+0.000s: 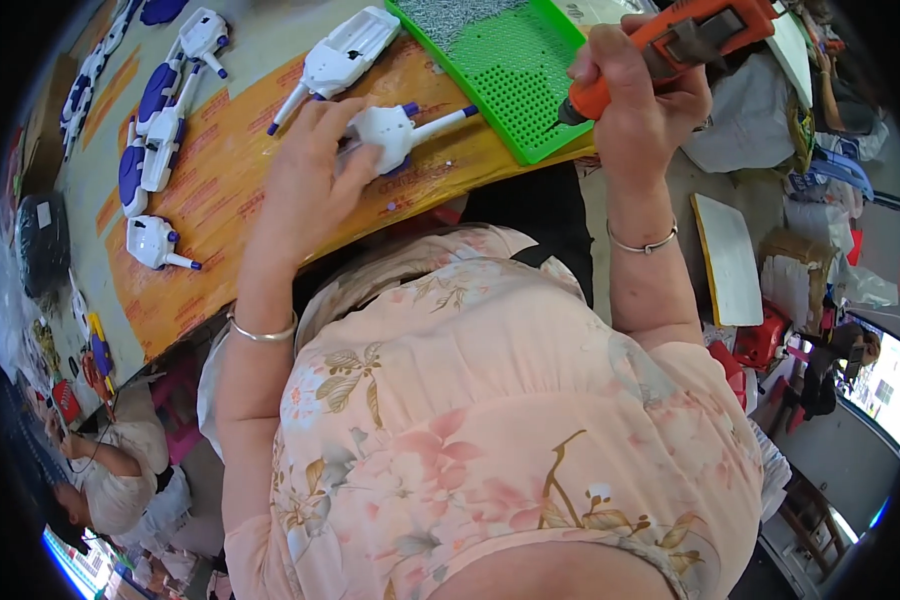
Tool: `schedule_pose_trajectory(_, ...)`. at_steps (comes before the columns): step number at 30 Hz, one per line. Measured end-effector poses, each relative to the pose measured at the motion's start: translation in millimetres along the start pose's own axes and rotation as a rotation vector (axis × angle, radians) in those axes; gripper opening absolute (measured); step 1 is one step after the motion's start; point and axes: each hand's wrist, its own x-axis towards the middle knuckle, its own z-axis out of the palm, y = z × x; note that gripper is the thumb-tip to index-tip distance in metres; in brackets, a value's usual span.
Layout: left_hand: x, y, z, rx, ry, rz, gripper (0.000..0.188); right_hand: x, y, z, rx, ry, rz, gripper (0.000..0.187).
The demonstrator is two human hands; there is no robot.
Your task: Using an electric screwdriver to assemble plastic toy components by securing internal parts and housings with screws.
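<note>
My right hand point(635, 110) is wrapped round an orange electric screwdriver point(675, 42). Its tip points down at the near right part of a green perforated tray point(523, 95), whose far end holds a heap of small silvery screws point(460, 14). With its fingers curled over one end, my left hand point(315, 170) holds a white plastic toy gun shell point(388, 137) on the table, its thin purple-tipped barrel reaching toward the tray. Just beyond lies another white shell point(348, 58), open side up. Part of the held shell is hidden by my fingers.
More white and purple shells point(162, 150) lie in a row on the left, with a single white shell point(153, 242) nearer me. Orange printed sheeting point(205, 285) covers the table point(255, 35). Another person point(130, 470) sits at lower left. A white board point(727, 258) stands to my right.
</note>
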Motion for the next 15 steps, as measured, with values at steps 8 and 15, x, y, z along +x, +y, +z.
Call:
schedule_pose_trajectory(8, -13, 14, 18, 0.231, 0.101, 0.132, 0.065, -10, -1, -2, 0.095, -0.090, 0.014, 0.016)
schedule_pose_trajectory(15, -13, 18, 17, 0.124, 0.030, 0.104, 0.065, -18, 4, -3, 0.066, -0.094, -0.004, 0.016)
